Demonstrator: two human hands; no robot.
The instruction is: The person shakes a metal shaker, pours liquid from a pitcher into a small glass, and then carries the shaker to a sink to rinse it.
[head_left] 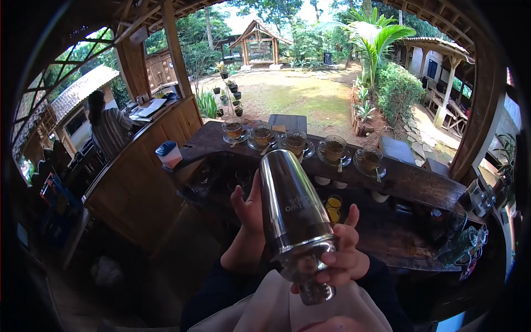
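Shaker (pixel 296 205): one, steel, tilted, narrow end down above the lap, near the tabletop (pixel 412 185).
Right hand (pixel 345 257): fingers wrapped round the narrow end, gripping.
Left hand (pixel 249 213): fingers spread open beside the body; contact, cannot tell.
Cups (pixel 334 150): five, each on a saucer, lined along the raised far ledge.
Yellow glasses (pixel 333 207): at least two, lower, partly behind the Shaker.
Tub (pixel 168 154): one, near the left end.
Surface: dark, worn wood.
Room: open-sided, timber-posted; one person (pixel 108 128) at a side counter (pixel 141 169), garden beyond.
Edges: wood stretching between fifth cup and right-end glassware (pixel 467 243).
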